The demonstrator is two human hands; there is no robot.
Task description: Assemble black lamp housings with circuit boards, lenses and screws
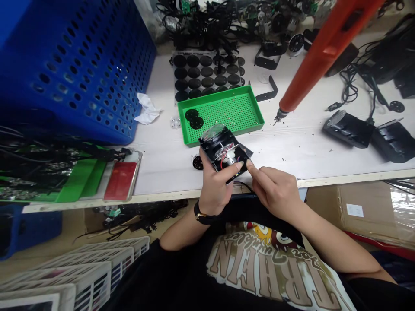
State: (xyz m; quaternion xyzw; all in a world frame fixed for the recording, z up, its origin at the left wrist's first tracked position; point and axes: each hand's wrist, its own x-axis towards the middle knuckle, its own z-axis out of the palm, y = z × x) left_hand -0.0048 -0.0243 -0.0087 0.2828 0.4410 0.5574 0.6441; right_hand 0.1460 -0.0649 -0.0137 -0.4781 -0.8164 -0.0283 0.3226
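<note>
Head camera looks down on the left hand (214,185) gripping a black plastic housing (223,154) with a red wire (222,164) inside, held over the desk (292,151) near its front edge, thumb across the open face. The right hand (275,192) is half curled, its index fingertip (249,163) touching the housing's corner. Just beyond lies a green perforated tray (256,113); an orange electric screwdriver (324,60) hangs to the right, and a blue perforated crate (81,73) stands at left.
</note>
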